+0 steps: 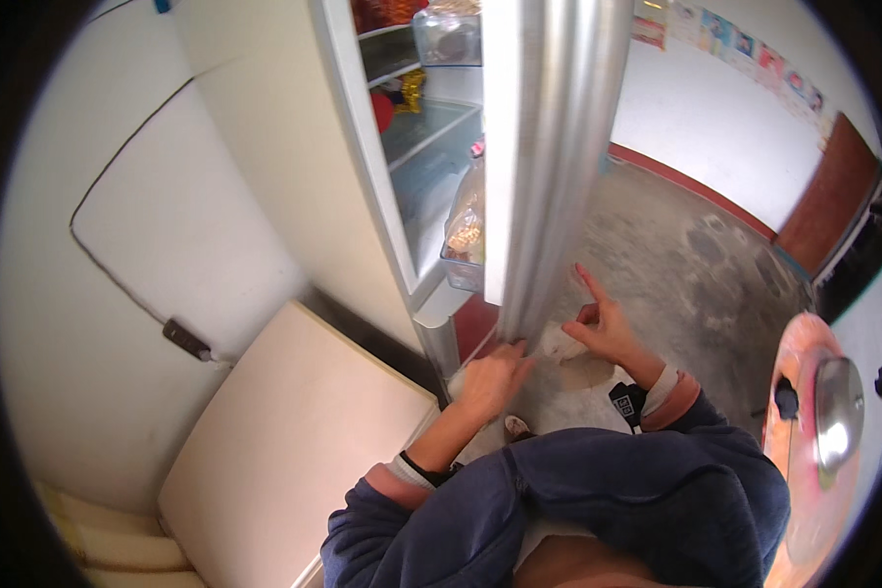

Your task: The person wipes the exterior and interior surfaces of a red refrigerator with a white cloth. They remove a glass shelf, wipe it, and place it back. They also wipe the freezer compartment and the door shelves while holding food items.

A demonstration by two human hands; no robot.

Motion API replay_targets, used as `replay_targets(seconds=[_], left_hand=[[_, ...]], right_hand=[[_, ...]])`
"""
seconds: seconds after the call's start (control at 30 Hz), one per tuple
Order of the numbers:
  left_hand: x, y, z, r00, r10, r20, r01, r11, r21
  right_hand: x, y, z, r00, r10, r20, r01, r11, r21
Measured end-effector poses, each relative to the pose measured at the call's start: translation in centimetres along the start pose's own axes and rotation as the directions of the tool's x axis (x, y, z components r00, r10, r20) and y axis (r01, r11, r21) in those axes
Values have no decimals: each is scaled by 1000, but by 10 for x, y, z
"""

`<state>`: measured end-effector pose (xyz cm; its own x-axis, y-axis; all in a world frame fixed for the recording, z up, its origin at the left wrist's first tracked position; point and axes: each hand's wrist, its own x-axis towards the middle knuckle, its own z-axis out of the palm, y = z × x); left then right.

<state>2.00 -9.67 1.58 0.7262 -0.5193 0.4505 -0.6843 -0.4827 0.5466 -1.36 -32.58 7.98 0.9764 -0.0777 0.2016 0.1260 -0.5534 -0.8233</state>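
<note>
The refrigerator door (pixel 551 147) stands ajar, its silvery outer face towards me. Close to the door's lower end is my left hand (pixel 489 382), fingers stretched forward; blur hides whether it grips anything. My right hand (pixel 606 331) is to the right of the door, index finger extended and thumb apart. A blurred whitish thing (pixel 561 342) shows beside the right thumb; whether the hand touches it is unclear. Inside the door, a clear bin (pixel 461 273) holds a tied plastic bag (pixel 468 213) of small pale pieces. A glass shelf (pixel 434 125) lies behind it.
A pale, flat-topped piece of furniture (pixel 301 434) stands left of the refrigerator. On the wall hangs a dark power strip (pixel 186 339) with its cable. At right, a metal lid (pixel 839 411) rests on an orange-pink surface (pixel 797 345). Bare concrete floor (pixel 654 220) extends beyond the door.
</note>
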Motion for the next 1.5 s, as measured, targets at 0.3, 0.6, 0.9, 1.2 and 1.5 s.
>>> replay_targets(seconds=[0.3,0.6,0.9,1.2,1.5], left_hand=[[11,15,36,933,-51,357,169,936,-308],[36,-6,63,909,-122,400,339,775,-534],[63,-7,97,907,-141,398,356,762,-542],[67,-13,122,901,-167,401,400,679,-616],[74,11,134,872,-105,478,415,675,-610]], right_hand=[[-67,66,-94,920,156,-358,-210,971,-115],[-51,156,-180,788,213,-578,-223,973,55],[-2,231,-259,728,305,-613,-251,952,176],[22,271,-270,584,176,-793,-105,984,142],[-24,226,-123,700,414,-582,253,619,744]])
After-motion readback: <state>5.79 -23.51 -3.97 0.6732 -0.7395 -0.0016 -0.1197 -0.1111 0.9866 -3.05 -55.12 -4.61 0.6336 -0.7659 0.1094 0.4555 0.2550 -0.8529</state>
